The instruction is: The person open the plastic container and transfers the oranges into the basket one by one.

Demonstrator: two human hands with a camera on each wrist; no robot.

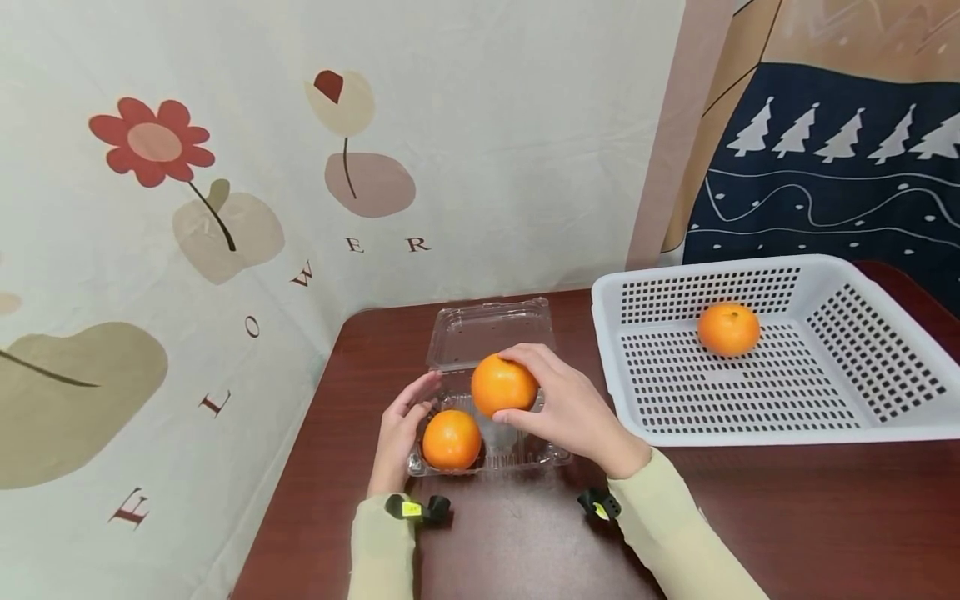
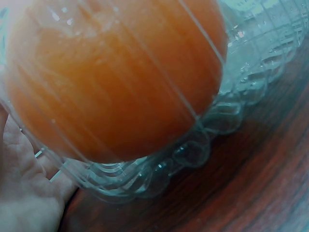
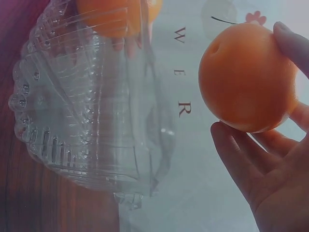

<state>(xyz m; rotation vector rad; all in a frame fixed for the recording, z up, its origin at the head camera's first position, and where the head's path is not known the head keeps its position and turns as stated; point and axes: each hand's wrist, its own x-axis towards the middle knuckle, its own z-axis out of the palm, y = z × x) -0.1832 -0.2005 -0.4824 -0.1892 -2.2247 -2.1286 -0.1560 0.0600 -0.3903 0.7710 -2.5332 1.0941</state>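
A clear plastic clamshell box (image 1: 517, 454) lies open on the dark wood table, its lid (image 1: 491, 332) folded back. One orange (image 1: 452, 439) sits in the box's left side, filling the left wrist view (image 2: 116, 77). My left hand (image 1: 401, 425) rests flat against the box's left wall with straight fingers. My right hand (image 1: 566, 408) grips a second orange (image 1: 503, 384) just above the box's right side; the right wrist view shows this orange (image 3: 248, 77) between the fingertips, beside the box (image 3: 87, 106).
A white perforated basket (image 1: 847, 400) stands to the right on the table and holds a third orange (image 1: 728, 328). A flower-print cloth backdrop rises behind and to the left. The table's left edge runs close to the left hand.
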